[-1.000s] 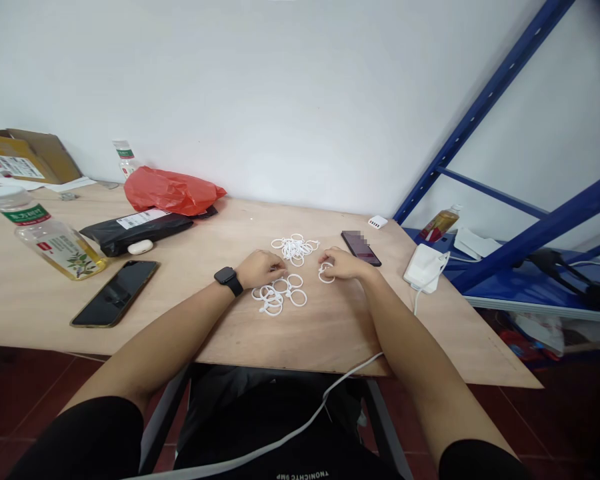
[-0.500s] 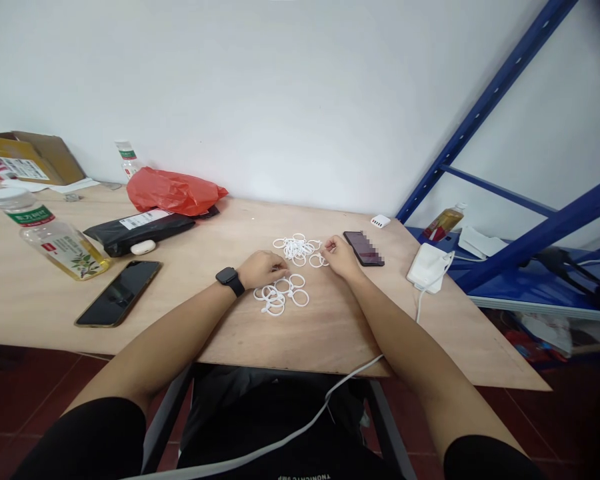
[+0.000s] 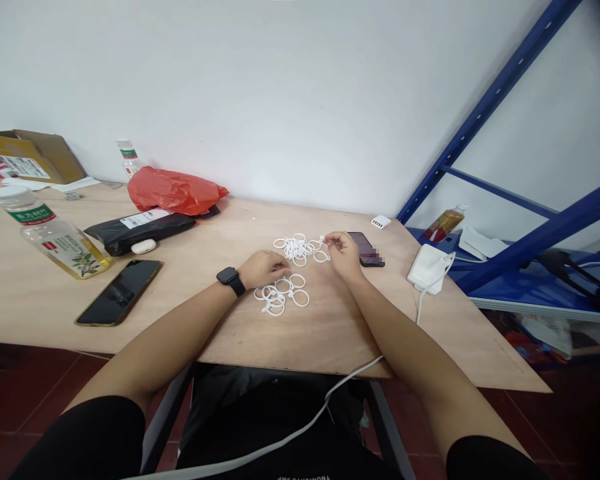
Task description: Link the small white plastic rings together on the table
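Observation:
Two groups of white plastic rings lie on the wooden table (image 3: 80, 293): a far pile (image 3: 295, 248) and a nearer group (image 3: 280, 297). My left hand (image 3: 263, 268), with a black watch on its wrist, rests with curled fingers at the near group's upper edge, fingertips on a ring. My right hand (image 3: 343, 253) pinches a white ring (image 3: 321, 256) at the right side of the far pile.
A dark phone (image 3: 365, 248) lies just right of my right hand; a white charger (image 3: 427, 268) with its cable sits further right. At left are a black phone (image 3: 120, 292), a tea bottle (image 3: 50, 233), a black parcel (image 3: 140, 228), a red bag (image 3: 173, 190) and a cardboard box (image 3: 27, 157). Blue shelving (image 3: 530, 233) stands right.
My right hand has carried its ring away from the near group, up and back to the far pile. My left hand has stayed put.

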`<state>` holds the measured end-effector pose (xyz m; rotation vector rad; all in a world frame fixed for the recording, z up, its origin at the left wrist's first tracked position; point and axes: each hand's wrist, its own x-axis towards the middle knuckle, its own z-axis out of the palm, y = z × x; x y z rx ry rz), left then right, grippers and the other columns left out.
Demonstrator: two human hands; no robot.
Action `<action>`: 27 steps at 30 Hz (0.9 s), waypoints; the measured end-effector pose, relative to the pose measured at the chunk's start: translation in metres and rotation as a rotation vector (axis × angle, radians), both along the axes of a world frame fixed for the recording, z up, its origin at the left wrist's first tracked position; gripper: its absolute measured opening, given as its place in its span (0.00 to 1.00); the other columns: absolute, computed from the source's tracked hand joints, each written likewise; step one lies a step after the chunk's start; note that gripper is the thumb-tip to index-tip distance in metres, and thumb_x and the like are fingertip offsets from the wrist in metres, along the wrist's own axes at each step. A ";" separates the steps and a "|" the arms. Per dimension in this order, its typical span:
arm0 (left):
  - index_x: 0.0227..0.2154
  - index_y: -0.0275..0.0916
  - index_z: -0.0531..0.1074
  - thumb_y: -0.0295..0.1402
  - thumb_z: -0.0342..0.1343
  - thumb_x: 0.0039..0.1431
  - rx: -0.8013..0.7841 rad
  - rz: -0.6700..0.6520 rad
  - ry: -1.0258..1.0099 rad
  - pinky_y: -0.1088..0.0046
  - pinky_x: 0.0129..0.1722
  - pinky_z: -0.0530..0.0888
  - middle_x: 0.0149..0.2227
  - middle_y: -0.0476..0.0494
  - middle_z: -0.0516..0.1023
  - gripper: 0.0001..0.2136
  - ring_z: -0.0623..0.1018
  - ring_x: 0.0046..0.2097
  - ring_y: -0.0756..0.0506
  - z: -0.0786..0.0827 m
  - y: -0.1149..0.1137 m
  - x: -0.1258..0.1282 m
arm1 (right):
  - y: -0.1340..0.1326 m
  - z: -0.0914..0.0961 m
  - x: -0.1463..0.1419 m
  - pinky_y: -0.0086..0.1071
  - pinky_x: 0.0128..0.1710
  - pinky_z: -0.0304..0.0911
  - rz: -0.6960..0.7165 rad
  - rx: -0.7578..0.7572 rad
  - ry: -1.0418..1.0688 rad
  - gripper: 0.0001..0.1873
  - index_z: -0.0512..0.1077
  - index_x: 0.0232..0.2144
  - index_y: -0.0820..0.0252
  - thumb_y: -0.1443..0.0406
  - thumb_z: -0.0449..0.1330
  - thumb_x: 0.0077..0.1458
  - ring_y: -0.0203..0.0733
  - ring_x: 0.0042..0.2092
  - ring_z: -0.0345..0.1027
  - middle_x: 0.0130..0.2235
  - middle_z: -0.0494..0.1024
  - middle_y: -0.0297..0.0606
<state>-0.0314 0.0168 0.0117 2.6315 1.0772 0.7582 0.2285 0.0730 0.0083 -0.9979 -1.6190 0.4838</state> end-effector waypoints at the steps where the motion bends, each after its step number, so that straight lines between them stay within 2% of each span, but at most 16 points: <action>1: 0.37 0.39 0.78 0.38 0.54 0.62 0.000 0.012 -0.028 0.72 0.40 0.71 0.37 0.45 0.81 0.11 0.78 0.37 0.47 0.000 0.000 0.001 | -0.003 0.002 -0.004 0.40 0.47 0.68 0.047 -0.023 0.074 0.07 0.73 0.33 0.57 0.68 0.57 0.51 0.43 0.43 0.73 0.39 0.76 0.40; 4: 0.46 0.38 0.75 0.38 0.53 0.63 0.004 0.078 -0.157 0.71 0.41 0.73 0.39 0.43 0.81 0.14 0.78 0.37 0.47 -0.002 -0.001 0.003 | -0.013 0.006 -0.021 0.39 0.45 0.70 0.247 -0.187 0.331 0.06 0.70 0.32 0.56 0.65 0.62 0.48 0.41 0.40 0.74 0.37 0.76 0.35; 7: 0.52 0.36 0.72 0.38 0.52 0.64 0.055 0.121 -0.272 0.70 0.42 0.74 0.41 0.41 0.81 0.17 0.79 0.37 0.47 -0.003 -0.001 0.004 | -0.026 0.005 -0.040 0.37 0.42 0.71 0.449 -0.329 0.427 0.11 0.69 0.30 0.56 0.62 0.67 0.44 0.39 0.36 0.75 0.37 0.76 0.34; 9: 0.51 0.37 0.73 0.38 0.52 0.65 0.091 0.101 -0.316 0.69 0.42 0.74 0.41 0.41 0.81 0.16 0.79 0.38 0.47 -0.003 -0.002 0.005 | -0.032 0.002 -0.050 0.36 0.42 0.71 0.513 -0.373 0.423 0.13 0.69 0.29 0.56 0.60 0.69 0.44 0.38 0.35 0.75 0.39 0.76 0.34; 12: 0.45 0.38 0.76 0.37 0.52 0.65 0.132 0.055 -0.340 0.69 0.42 0.74 0.39 0.42 0.81 0.12 0.79 0.38 0.47 0.001 -0.005 0.006 | -0.038 -0.001 -0.055 0.37 0.42 0.70 0.505 -0.377 0.387 0.14 0.70 0.30 0.56 0.57 0.69 0.45 0.39 0.36 0.75 0.37 0.77 0.34; 15: 0.41 0.39 0.77 0.37 0.53 0.64 0.186 0.060 -0.341 0.69 0.41 0.73 0.37 0.43 0.81 0.10 0.78 0.37 0.47 0.006 -0.008 0.008 | -0.041 0.000 -0.052 0.37 0.42 0.70 0.427 -0.282 0.222 0.13 0.72 0.34 0.55 0.55 0.66 0.50 0.41 0.38 0.73 0.35 0.77 0.36; 18: 0.40 0.39 0.76 0.36 0.53 0.65 0.224 0.059 -0.322 0.69 0.40 0.72 0.35 0.44 0.81 0.10 0.77 0.35 0.48 0.008 -0.010 0.010 | -0.046 0.005 -0.050 0.40 0.47 0.68 0.352 -0.060 -0.016 0.11 0.75 0.35 0.54 0.56 0.64 0.53 0.43 0.43 0.72 0.39 0.77 0.38; 21: 0.40 0.39 0.77 0.36 0.53 0.65 0.247 0.057 -0.310 0.69 0.40 0.72 0.35 0.44 0.81 0.10 0.78 0.35 0.48 0.008 -0.009 0.009 | -0.050 0.008 -0.051 0.41 0.49 0.66 0.334 0.096 -0.146 0.08 0.76 0.35 0.53 0.57 0.63 0.55 0.44 0.45 0.71 0.41 0.77 0.38; 27: 0.38 0.39 0.78 0.40 0.56 0.63 0.168 0.116 -0.400 0.71 0.40 0.74 0.36 0.42 0.82 0.11 0.79 0.37 0.47 0.004 -0.009 0.009 | -0.051 0.008 -0.052 0.41 0.48 0.66 0.323 0.143 -0.182 0.06 0.76 0.35 0.52 0.58 0.62 0.57 0.44 0.45 0.71 0.39 0.78 0.38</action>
